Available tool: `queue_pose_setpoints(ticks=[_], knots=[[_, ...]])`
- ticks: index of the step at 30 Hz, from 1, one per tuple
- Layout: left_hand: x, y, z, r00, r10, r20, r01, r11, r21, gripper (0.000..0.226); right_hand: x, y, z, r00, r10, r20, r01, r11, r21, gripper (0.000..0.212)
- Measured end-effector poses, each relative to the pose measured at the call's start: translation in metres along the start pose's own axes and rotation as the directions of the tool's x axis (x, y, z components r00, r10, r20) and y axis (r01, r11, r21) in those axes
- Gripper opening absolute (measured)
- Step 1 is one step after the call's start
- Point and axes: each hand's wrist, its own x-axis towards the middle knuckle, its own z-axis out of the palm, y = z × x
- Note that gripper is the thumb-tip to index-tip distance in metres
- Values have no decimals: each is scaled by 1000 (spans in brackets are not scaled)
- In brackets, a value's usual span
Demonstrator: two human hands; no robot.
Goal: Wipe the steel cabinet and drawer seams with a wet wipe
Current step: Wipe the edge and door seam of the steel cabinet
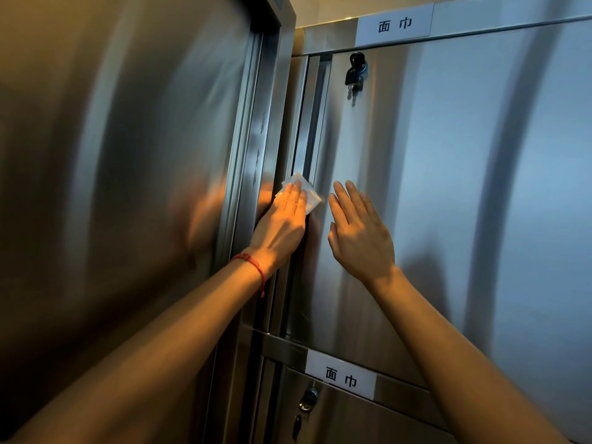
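The left hand (282, 225) lay flat, fingers straight and together, and pressed a white wet wipe (304, 192) against the vertical seam (307, 129) at the left edge of the steel cabinet door (448, 187). The wipe was folded; its upper and right corners showed beyond the fingertips, and the rest was covered by the hand. A red string bracelet (251, 262) circled the left wrist.

The right hand (358, 238) was spread flat with straight fingers and rested on the door face just to the right of the wipe. It held nothing. The two hands were near each other but apart.

A black key (354, 73) hung from the lock at the upper left of the door, with further keys dangling under it. A white label (395, 25) with two printed characters was fixed to the rail above the door. A second white label (341, 376) with the same characters sat on the rail below it, above a lower door (368, 418) that carried its own lock (309, 400).

To the left of the seam stood a tall steel panel (128, 187) with a dark framed edge. Its surface reflected the left hand as a blurred patch.
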Motion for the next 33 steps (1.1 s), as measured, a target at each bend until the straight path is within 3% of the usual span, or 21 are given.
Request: queue_pose_setpoints(ticks=[4,8,19,22,25,33], knots=[[-5,5,-3,1000,-15,26,14,1000,10,54,0,1,1,1000,-7,-14,7,1000,-27,47],[-24,13,-2,1000,6,-17,-7,1000,-9,42,0,1,0,1000,-9,-11,9,999,-35,46],[-25,14,-3,1000,-8,15,8,1000,3,46,0,0,3,1000,6,-23,-7,1000,-16,46],[-36,16,-4,997,60,-43,-58,997,45,39,0,0,2,1000,8,-20,-8,1000,-16,46],[-34,8,-13,993,82,-80,-77,995,64,49,0,0,2,1000,7,-22,-7,1000,-9,46],[-46,16,-10,999,35,-38,-39,995,-96,40,0,1,1,1000,6,-29,-6,1000,11,46]])
